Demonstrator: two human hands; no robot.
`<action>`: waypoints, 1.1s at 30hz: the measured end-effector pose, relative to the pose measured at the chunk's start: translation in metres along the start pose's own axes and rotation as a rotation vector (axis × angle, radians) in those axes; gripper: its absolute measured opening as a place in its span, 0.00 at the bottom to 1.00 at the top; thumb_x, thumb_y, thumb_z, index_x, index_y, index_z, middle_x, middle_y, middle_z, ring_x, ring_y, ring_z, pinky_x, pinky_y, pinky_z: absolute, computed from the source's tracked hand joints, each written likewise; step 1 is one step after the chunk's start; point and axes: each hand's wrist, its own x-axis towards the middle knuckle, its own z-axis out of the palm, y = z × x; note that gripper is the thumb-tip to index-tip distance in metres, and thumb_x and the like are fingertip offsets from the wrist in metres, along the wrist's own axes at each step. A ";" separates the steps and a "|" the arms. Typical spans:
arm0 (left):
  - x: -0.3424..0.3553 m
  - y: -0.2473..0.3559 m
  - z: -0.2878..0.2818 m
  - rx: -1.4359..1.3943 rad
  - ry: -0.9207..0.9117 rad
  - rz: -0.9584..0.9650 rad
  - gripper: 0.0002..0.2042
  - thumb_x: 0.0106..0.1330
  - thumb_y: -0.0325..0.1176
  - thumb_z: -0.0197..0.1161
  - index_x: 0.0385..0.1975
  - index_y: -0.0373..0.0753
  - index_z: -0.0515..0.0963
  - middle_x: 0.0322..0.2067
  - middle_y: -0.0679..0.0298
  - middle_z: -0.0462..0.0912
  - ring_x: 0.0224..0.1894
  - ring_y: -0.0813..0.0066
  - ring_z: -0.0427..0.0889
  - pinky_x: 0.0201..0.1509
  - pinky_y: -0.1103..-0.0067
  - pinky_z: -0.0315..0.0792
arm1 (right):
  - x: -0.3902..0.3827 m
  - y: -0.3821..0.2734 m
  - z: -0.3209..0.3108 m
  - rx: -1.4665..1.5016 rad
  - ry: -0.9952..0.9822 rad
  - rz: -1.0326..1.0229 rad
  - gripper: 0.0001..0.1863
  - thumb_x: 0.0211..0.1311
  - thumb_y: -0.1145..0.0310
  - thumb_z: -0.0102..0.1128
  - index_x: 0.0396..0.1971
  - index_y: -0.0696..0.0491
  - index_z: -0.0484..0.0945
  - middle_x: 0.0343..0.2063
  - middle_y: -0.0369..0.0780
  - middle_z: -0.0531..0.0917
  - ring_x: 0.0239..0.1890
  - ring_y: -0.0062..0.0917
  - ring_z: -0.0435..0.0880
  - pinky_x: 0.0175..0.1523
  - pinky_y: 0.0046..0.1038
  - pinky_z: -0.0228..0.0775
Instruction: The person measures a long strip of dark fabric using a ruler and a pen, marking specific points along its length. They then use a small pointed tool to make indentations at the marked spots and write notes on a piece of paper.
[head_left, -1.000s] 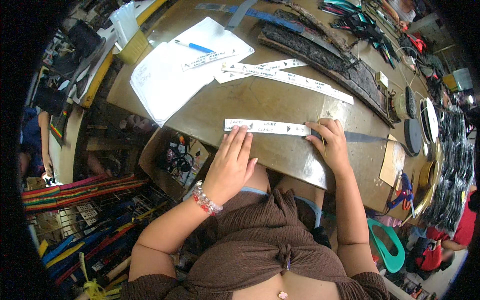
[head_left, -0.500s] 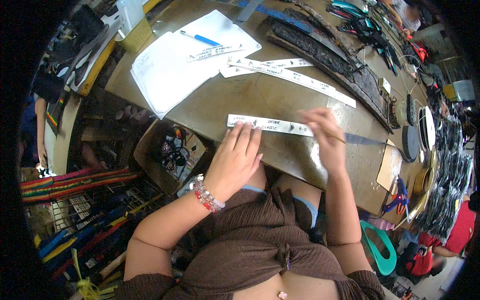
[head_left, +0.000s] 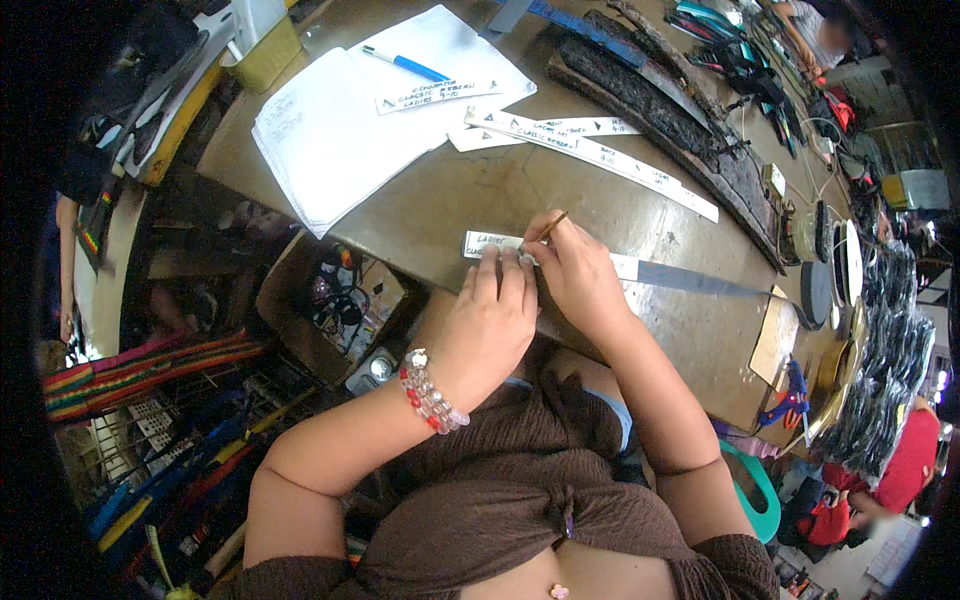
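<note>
My left hand (head_left: 490, 320) lies with its fingers stretched out on a white strip template (head_left: 492, 240) with handwriting, pressing it down near the table's front edge. Under the template runs a long dark grey strap (head_left: 700, 280), which shows beyond its right end. In my right hand (head_left: 575, 275), closed in a pinch, is a thin brown pencil-like stick (head_left: 556, 226), slanted over the template's middle. Its lower tip is hidden by my fingers, which are close beside the left fingertips.
Paper sheets (head_left: 330, 130) lie at the far left with a blue-and-white pen (head_left: 405, 62). More white templates (head_left: 620, 165) rest beside a charred-looking dark bar (head_left: 670, 140). To the right are a black strap roll (head_left: 815, 295), cardboard (head_left: 772, 340) and a blue glue gun (head_left: 790, 392).
My right hand has moved left along the template, bringing the stick close to my left fingertips. The left hand still presses the template, slightly further right in the picture.
</note>
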 end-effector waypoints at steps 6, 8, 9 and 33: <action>0.001 -0.001 -0.002 0.005 -0.016 0.016 0.24 0.65 0.40 0.59 0.52 0.24 0.72 0.54 0.44 0.73 0.60 0.47 0.70 0.62 0.67 0.71 | 0.005 0.004 0.004 -0.002 -0.003 -0.027 0.07 0.62 0.73 0.55 0.38 0.56 0.70 0.34 0.47 0.79 0.38 0.46 0.80 0.42 0.42 0.73; 0.001 -0.001 -0.002 0.024 -0.017 0.017 0.24 0.65 0.40 0.59 0.51 0.24 0.73 0.54 0.44 0.73 0.60 0.47 0.70 0.61 0.67 0.72 | 0.004 0.004 0.005 -0.032 -0.030 -0.036 0.07 0.63 0.72 0.54 0.38 0.55 0.70 0.35 0.47 0.79 0.39 0.46 0.79 0.42 0.42 0.73; 0.001 -0.002 -0.002 0.007 -0.016 0.018 0.23 0.65 0.38 0.57 0.52 0.23 0.73 0.54 0.43 0.73 0.60 0.47 0.71 0.61 0.66 0.72 | 0.004 0.005 0.005 -0.029 -0.054 -0.035 0.07 0.63 0.72 0.54 0.38 0.55 0.70 0.35 0.46 0.78 0.39 0.46 0.79 0.43 0.41 0.73; 0.003 -0.003 -0.006 -0.027 -0.044 0.014 0.26 0.65 0.41 0.59 0.54 0.24 0.70 0.54 0.45 0.71 0.60 0.47 0.71 0.60 0.70 0.73 | -0.008 0.012 -0.004 0.111 -0.035 0.057 0.07 0.62 0.79 0.53 0.40 0.56 0.72 0.34 0.45 0.81 0.40 0.39 0.83 0.44 0.34 0.75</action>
